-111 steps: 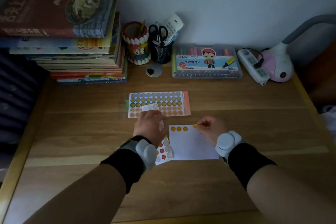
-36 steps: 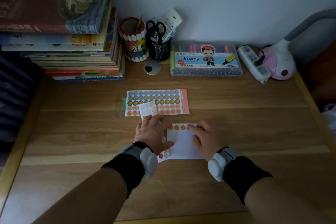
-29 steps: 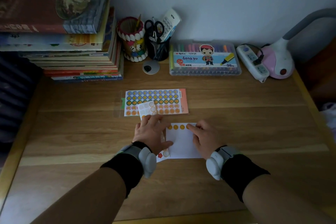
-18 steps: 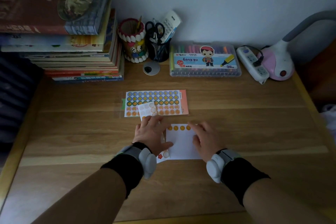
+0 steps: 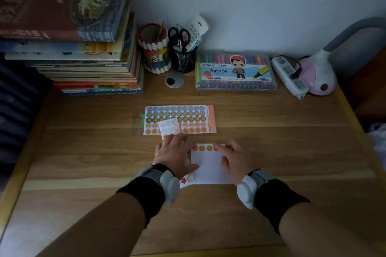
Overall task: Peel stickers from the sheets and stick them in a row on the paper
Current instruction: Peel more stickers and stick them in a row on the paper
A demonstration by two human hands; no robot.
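Rt hand (image 5: 236,158) no longer pinches the orange sticker up in the air. It now lies on the paper (image 5: 208,170), fingers loose and nearly straight, holding nothing. Its pointer tip presses the 4th sticker (image 5: 215,149) down at the paper's top edge. That sticker sits at the rt end of the row of 3 orange stickers (image 5: 201,148), so I count 4 in a line.

Lt hand (image 5: 174,156) is just left of the paper, fingers straight and flat. It presses on the small sheet (image 5: 170,127), thumb touching the paper's left edge. The small sheet pokes out past the paper's top and lies partly over the big sheet (image 5: 188,113). The marker box (image 5: 236,71) and books (image 5: 73,48) are well beyond the paper, by the wall.
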